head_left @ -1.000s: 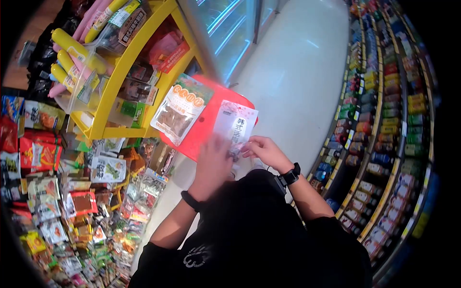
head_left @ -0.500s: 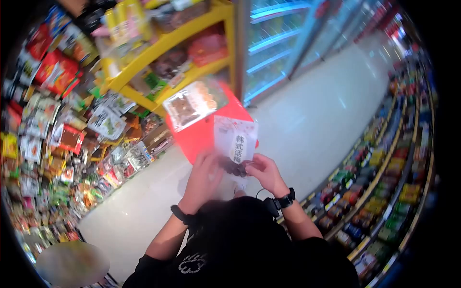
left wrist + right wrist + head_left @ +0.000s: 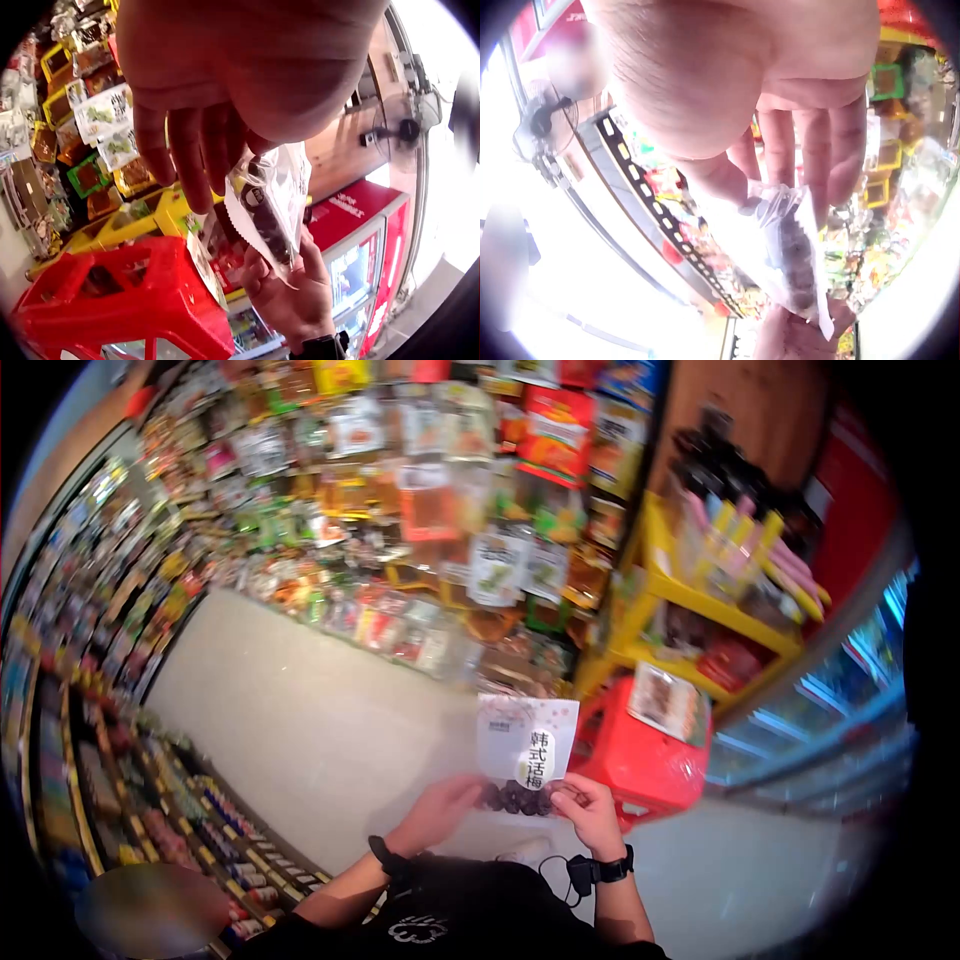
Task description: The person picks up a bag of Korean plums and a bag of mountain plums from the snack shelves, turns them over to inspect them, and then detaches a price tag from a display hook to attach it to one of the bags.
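Note:
A white pouch [image 3: 508, 740] with pink blossoms and a clear lower part full of dark pieces is held upright in front of the body. The right hand [image 3: 591, 816] pinches its lower right corner between thumb and fingers. At its lower left corner the left hand [image 3: 440, 812] grips the edge. Seen from the left wrist, the pouch [image 3: 262, 202] is edge-on between both hands. In the right wrist view the thumb and fingers of the right hand [image 3: 735, 97] pinch the clear plastic [image 3: 791, 240].
A red stool [image 3: 655, 760] carries another snack pouch [image 3: 664, 702], right of the held one. Behind it stands a yellow shelf rack [image 3: 680, 595]. Packed snack displays [image 3: 430, 500] fill the back, shelves of bottles [image 3: 170, 810] the lower left, glass-door coolers [image 3: 830, 700] the right.
The head view has swung left, so the snack wall fills the back and the stool is now at the right. The left hand, earlier blurred beside the pouch, now holds its left corner.

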The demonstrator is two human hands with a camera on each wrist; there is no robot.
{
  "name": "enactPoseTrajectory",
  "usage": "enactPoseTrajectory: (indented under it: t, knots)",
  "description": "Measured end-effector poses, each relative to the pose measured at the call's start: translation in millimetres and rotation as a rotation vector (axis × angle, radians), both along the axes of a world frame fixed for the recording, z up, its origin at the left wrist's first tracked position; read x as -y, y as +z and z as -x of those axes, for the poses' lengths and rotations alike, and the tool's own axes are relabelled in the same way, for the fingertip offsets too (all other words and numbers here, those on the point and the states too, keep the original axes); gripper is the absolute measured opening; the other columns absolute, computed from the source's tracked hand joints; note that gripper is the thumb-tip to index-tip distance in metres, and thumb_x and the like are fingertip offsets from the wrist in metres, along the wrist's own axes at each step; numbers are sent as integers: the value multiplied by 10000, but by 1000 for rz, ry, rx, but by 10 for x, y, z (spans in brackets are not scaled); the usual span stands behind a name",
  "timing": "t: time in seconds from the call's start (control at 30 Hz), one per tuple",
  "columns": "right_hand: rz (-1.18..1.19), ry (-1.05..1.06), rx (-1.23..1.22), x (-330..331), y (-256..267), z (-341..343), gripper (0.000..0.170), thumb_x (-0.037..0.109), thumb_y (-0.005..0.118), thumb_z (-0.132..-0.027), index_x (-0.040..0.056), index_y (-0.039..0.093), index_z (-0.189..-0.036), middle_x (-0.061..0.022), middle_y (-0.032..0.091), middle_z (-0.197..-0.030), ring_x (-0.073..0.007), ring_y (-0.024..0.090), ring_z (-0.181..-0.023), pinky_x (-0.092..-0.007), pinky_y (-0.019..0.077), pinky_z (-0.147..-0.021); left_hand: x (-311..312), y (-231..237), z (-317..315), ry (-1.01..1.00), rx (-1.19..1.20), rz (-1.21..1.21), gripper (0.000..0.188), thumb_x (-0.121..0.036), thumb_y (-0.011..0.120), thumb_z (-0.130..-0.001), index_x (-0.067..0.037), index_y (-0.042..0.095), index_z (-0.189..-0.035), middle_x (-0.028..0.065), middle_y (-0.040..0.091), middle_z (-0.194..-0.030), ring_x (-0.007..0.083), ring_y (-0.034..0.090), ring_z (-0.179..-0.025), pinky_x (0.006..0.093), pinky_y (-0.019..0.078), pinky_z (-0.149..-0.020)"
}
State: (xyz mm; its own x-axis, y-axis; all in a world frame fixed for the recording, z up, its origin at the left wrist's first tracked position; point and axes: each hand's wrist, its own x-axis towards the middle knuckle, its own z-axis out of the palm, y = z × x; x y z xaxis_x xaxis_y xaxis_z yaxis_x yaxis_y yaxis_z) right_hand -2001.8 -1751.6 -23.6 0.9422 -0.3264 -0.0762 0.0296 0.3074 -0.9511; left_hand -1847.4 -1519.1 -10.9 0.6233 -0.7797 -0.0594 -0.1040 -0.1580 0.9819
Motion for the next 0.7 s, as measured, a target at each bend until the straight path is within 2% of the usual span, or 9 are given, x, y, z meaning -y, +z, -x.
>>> enactPoseTrajectory:
  t: [0.03, 0.07, 0.13, 0.17, 0.27, 0.37, 0.5, 0.67, 0.7]
  knots:
    - [5, 28, 2, -152, 27, -171, 253, -18, 648, -975, -45, 672, -1225, -57, 735, -1101, -103, 676, -976, -254, 544, -862, -244, -7, -38, 45, -21, -2, 276, -165, 521, -1071, 24, 673, -1204, 111, 712, -1035, 202, 677, -947, 337, 533, -897]
    - [18, 69, 17, -310, 66, -344, 253, -18, 648, -975, -45, 672, -1225, -57, 735, -1101, -103, 676, -976, -254, 544, -862, -483, -8, -77, 86, -7, 11, 276, -165, 521, -1071, 24, 673, -1204, 111, 712, -1035, 202, 677, -947, 337, 533, -897]
    - [136, 244, -47, -583, 106, -618, 284, 11, 644, -1000, -45, 646, -1278, -71, 735, -1145, -119, 684, -1018, -269, 556, -881, -886, -35, -135, 165, -32, 25, 281, -169, 522, -1072, 23, 677, -1206, 111, 719, -1031, 192, 680, -942, 336, 536, -886]
    - [172, 260, -44, -768, 55, -754, 261, 38, 644, -1010, -42, 663, -1257, -59, 738, -1131, -108, 686, -988, -262, 561, -841, -1091, -117, -164, 204, -24, 20, 280, -183, 554, -1066, 17, 682, -1214, 105, 727, -1025, 179, 683, -937, 333, 538, -872]
    - [182, 372, -65, -1305, -77, -1096, 234, 79, 645, -1019, -29, 681, -1223, -41, 735, -1105, -92, 674, -945, -251, 552, -813, -1659, -207, -198, 301, -41, 12, 291, -203, 595, -1055, 5, 685, -1238, 102, 733, -1036, 167, 685, -938, 329, 540, -873]
    - [179, 471, 5, -1780, 36, -1383, 226, 109, 651, -1023, -20, 679, -1207, -22, 731, -1058, -89, 670, -913, -243, 542, -793, -2139, -192, -278, 365, -104, 51, 294, -168, 625, -1043, 15, 663, -1270, 91, 733, -1105, 142, 681, -980, 305, 543, -885]
    - [162, 528, 40, -2210, 76, -1642, 225, 131, 664, -1016, -1, 682, -1196, -1, 721, -1014, -74, 650, -879, -238, 525, -765, -2550, -133, -348, 455, -176, 109, 273, -133, 641, -1033, 30, 646, -1251, 81, 728, -1117, 133, 675, -978, 293, 546, -868]
    - [459, 715, -79, -2329, 121, -2012, 265, 146, 725, -954, 38, 695, -1195, 1, 700, -952, -51, 590, -817, -238, 499, -735, -2837, -381, -615, 537, -129, 163, 246, -134, 651, -1029, 29, 650, -1214, 69, 730, -1067, 124, 672, -939, 278, 543, -835]
    - [459, 734, -77, -2350, 116, -2117, 265, 146, 725, -954, 38, 695, -1195, 1, 700, -952, -51, 590, -817, -238, 499, -735, -2890, -414, -687, 536, -100, 135, 237, -136, 653, -1030, 28, 650, -1201, 66, 730, -1056, 122, 673, -937, 275, 541, -830]
